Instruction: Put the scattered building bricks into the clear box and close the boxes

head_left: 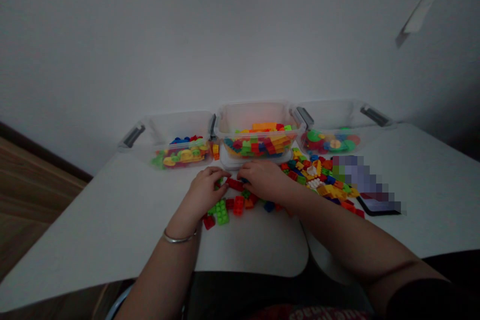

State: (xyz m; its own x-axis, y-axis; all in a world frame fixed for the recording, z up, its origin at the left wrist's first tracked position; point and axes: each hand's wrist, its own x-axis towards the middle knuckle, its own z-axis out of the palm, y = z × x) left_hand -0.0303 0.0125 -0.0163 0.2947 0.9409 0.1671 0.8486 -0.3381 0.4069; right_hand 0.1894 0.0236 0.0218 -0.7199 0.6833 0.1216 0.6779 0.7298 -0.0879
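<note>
A long red building brick (235,184) lies between my two hands over a pile of loose bricks. My left hand (207,191) is curled, its thumb and fingertips at the brick's left end. From the other side, my right hand (265,179) bends its fingers around a small dark blue brick (243,180) beside the red one's right end. The palm hides part of what it holds. Just in front lie a bright green brick (222,212), an orange-red brick (238,205), a dark red brick (209,222) and a blue brick (269,206).
Behind my hands, a clear tub (258,135) of bricks stands on a white lid (240,163). Other clear tubs with coloured pieces flank it, one left (180,130) and one right (330,115). More loose bricks (318,180) spread right, beside a dark-edged phone-like device (378,207).
</note>
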